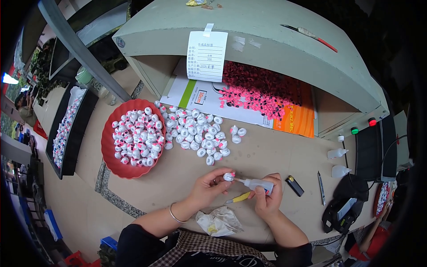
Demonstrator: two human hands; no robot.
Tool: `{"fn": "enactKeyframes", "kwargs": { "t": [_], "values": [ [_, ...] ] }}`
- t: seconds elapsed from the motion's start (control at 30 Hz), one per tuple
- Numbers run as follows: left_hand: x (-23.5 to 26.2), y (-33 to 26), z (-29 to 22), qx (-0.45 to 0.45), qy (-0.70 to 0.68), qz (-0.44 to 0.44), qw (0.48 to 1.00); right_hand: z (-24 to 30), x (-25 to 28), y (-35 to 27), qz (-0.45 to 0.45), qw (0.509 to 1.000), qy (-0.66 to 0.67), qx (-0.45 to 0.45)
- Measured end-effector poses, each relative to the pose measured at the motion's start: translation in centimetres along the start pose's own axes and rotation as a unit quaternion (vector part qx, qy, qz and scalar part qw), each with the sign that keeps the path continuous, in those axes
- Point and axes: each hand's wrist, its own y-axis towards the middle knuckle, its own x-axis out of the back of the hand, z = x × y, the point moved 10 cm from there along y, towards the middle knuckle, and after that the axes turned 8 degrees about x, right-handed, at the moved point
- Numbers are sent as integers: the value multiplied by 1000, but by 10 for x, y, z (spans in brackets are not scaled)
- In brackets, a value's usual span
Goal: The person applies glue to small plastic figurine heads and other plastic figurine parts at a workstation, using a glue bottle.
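My left hand [208, 188] pinches a small rounded white plastic piece [228, 177] with a pink bit on it. In my right hand [268, 202] is a small translucent squeeze bottle [258, 185], its thin nozzle pointing left at the white piece. Whether the tip touches the piece is too small to tell. A yellow-handled tool [240, 197] lies on the table between the hands. Farther off, many similar white pieces [200, 131] are spread loose, beside a red scalloped bowl [106, 149] heaped with white pieces showing pink parts.
A grey shelf unit [267, 35] stands behind, with small pink-and-black pieces [258, 100] on printed cardboard beneath it. Crumpled tissue [218, 221] lies near me. To the right are a black lighter [294, 186], a slim metallic tool [321, 188], two squeeze bottles [336, 153] and a black bag [340, 211].
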Motion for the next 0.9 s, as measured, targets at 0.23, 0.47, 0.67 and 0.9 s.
{"fn": "enactKeyframes", "kwargs": {
  "t": [0.23,0.47,0.67,0.9],
  "values": [
    [5,0,3,1,6,-7,1000,8,-2,1,33,995,-88,20],
    [7,0,4,-4,4,-20,1000,11,3,-1,38,990,-130,36],
    [0,0,2,-5,9,-3,1000,4,11,-1,-15,999,-8,-34],
    [6,-3,2,2,-31,4,1000,-19,38,29,-90,972,93,-196]
  ]
}}
